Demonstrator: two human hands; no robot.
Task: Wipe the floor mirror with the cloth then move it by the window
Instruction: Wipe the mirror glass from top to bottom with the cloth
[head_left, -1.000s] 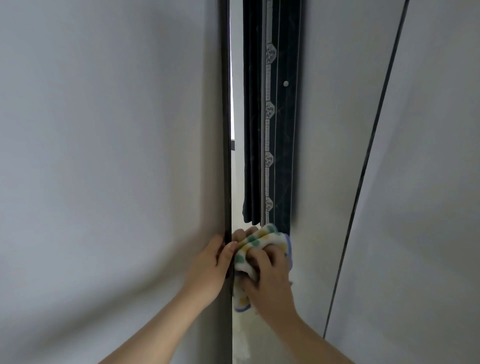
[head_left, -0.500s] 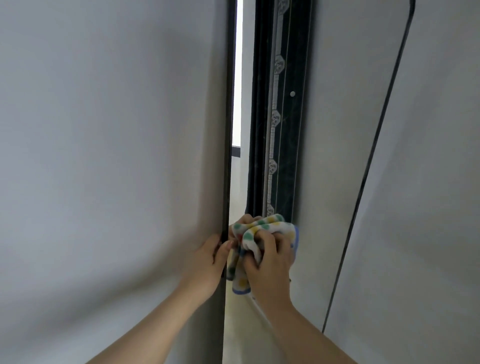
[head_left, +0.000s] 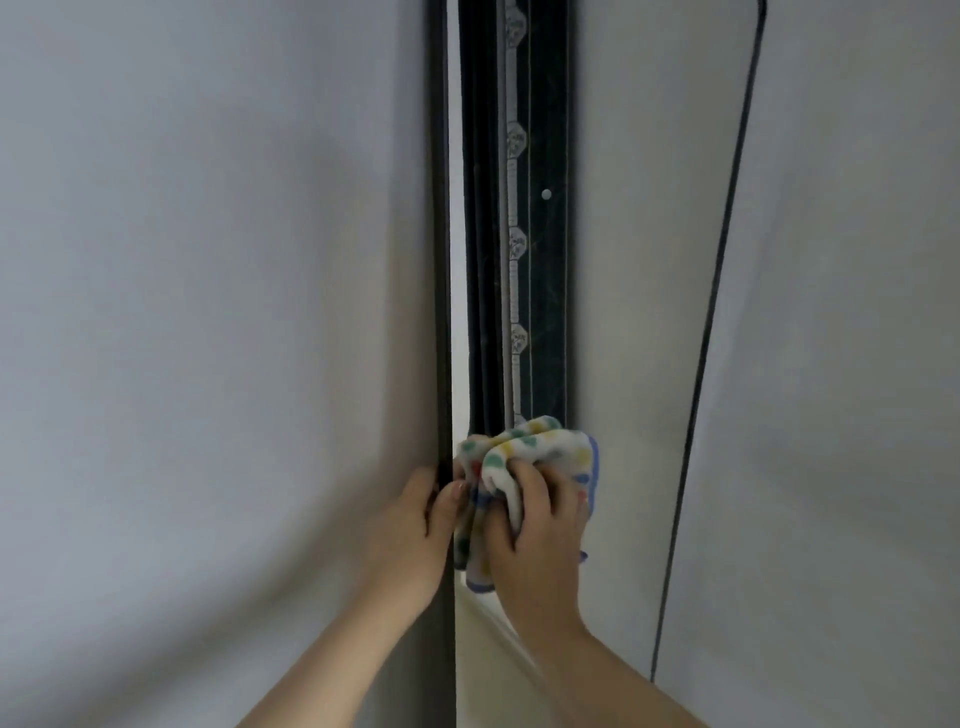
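Little has shifted over the last second: the right hand (head_left: 535, 535) and its cloth have crept slightly up the glass, and the rounded top corner of the thin black rim (head_left: 727, 208) has come into view. Seen almost edge-on, the tall black-framed floor mirror (head_left: 634, 364) stands upright close to the plain grey wall (head_left: 208, 312), so it has not yet gone anywhere, and no window can be made out directly. The main risk is probably the mirror itself: pressure from the wiping hand could rock or twist so tall and narrow a panel, and if the steadying grip slipped it might tip or knock the wall. The left hand (head_left: 415, 525) guards against this, fingers curled round the thick near edge of the frame with the thumb on the front. The right hand is closed on a bunched white terry cloth dotted green, yellow and blue (head_left: 524, 447) and presses it to the glass just beside the left fingers. A wad this crumpled may smear rather than clean, and most of the glass above looks unwiped. Around them, a dark patterned strip (head_left: 545, 286), seemingly a curtain reflected in the glass, runs up the mirror and bears a small white dot (head_left: 546, 194). The nearby wall will crowd any lift.
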